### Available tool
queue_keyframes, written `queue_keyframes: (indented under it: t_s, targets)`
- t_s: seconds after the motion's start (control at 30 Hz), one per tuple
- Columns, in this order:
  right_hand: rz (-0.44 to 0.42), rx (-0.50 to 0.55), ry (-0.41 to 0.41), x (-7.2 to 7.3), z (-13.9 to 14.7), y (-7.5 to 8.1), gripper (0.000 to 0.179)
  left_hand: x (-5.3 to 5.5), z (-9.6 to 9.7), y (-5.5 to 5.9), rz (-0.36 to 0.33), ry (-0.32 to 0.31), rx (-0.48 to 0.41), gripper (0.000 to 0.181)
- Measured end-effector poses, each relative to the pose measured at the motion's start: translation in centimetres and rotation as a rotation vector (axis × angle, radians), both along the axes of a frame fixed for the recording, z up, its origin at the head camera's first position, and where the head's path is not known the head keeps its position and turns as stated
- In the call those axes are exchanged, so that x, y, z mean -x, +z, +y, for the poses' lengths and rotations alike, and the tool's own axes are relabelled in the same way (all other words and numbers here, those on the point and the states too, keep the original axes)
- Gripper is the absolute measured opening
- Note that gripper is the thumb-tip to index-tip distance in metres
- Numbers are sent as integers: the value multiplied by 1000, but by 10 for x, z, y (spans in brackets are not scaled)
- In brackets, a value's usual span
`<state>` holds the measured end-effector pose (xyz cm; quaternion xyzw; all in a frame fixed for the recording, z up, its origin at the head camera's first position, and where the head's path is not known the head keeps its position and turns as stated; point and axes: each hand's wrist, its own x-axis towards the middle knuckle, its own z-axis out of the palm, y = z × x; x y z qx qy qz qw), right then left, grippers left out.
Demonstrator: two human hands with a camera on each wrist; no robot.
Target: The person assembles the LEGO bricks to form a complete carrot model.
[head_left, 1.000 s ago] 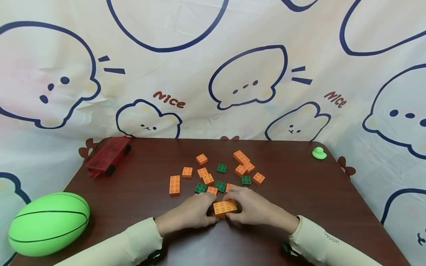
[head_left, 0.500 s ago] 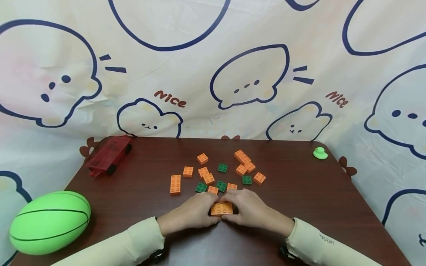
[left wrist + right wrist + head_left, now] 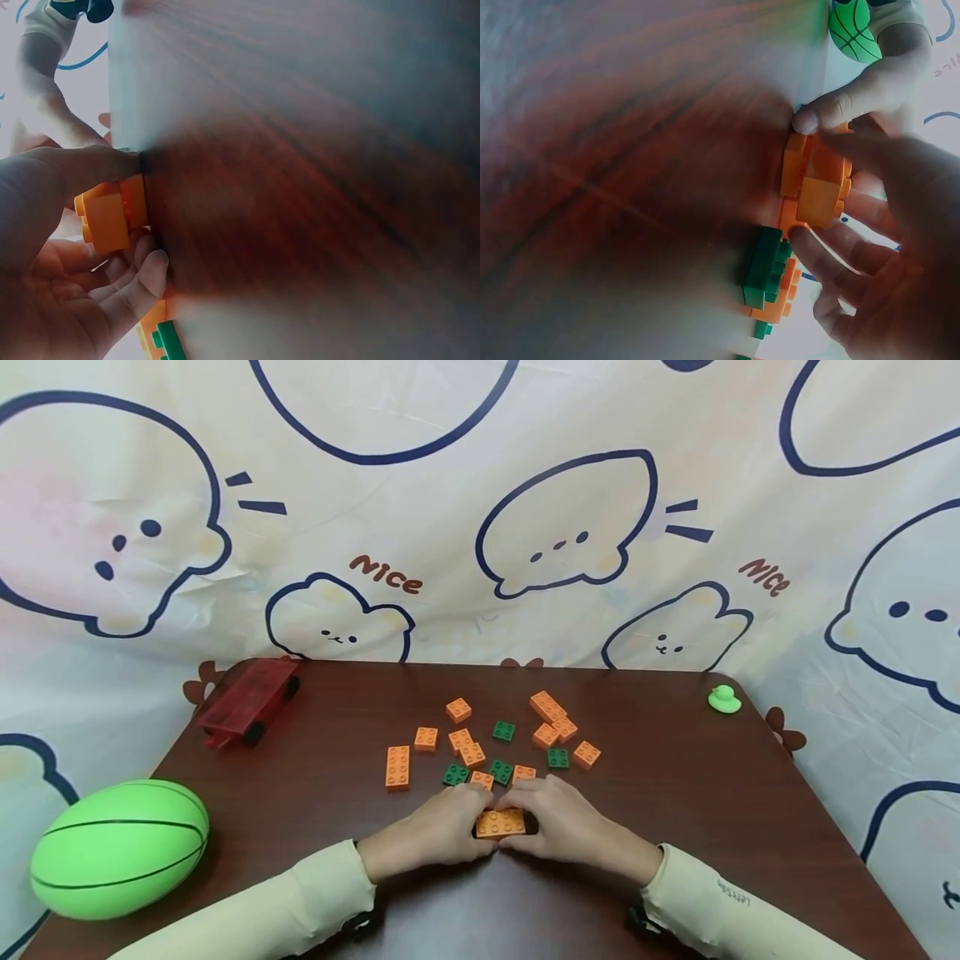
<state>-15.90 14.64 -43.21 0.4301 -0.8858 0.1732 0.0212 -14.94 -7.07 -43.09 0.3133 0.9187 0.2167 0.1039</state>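
Near the front of the table, my left hand (image 3: 444, 825) and right hand (image 3: 564, 820) hold an orange eight-stud toy brick (image 3: 500, 823) between them, thumbs on the near side and fingers on the far side. In the left wrist view this orange brick (image 3: 106, 217) sits over another orange brick (image 3: 136, 201) beneath it. From the right wrist view, the lower orange brick (image 3: 793, 166) lies against the tabletop under the upper one (image 3: 820, 196). Whether the two are fully pressed together I cannot tell. Just beyond the hands are an orange brick (image 3: 482, 780) and a green brick (image 3: 501, 771).
Several orange and green bricks lie scattered beyond the hands, among them a long orange brick (image 3: 398, 768) on the left. A green ball (image 3: 120, 850) rests at the left edge, a red toy car (image 3: 251, 697) at the back left, a green duck (image 3: 723, 699) at the back right.
The upper orange brick has shifted slightly left and turned from slanted to nearly straight. The right hand has moved a little left, closer to the left hand. The head view has tilted slightly.
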Motion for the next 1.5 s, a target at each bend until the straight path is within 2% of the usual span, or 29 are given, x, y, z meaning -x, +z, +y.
queue_keyframes:
  t_s: [0.3,0.6,0.8,1.13,1.33,1.5]
  targets:
    - [-98,65,20,3,2,2,28,3,2,3,-23,6,-7,26]
    - [-203,112,69,-1,0,-5,24,-1,1,-5,-52,8,-34,24]
    - [-190,121,86,-5,1,-6,25,-1,3,-11,-56,1,-38,24]
    - [-187,113,103,4,-1,4,23,5,5,-5,-38,-1,-74,23]
    - [-210,102,74,8,0,8,25,8,2,-1,-13,-7,-70,24]
    - [-266,110,57,5,4,5,30,3,-7,-1,-88,-35,-79,31]
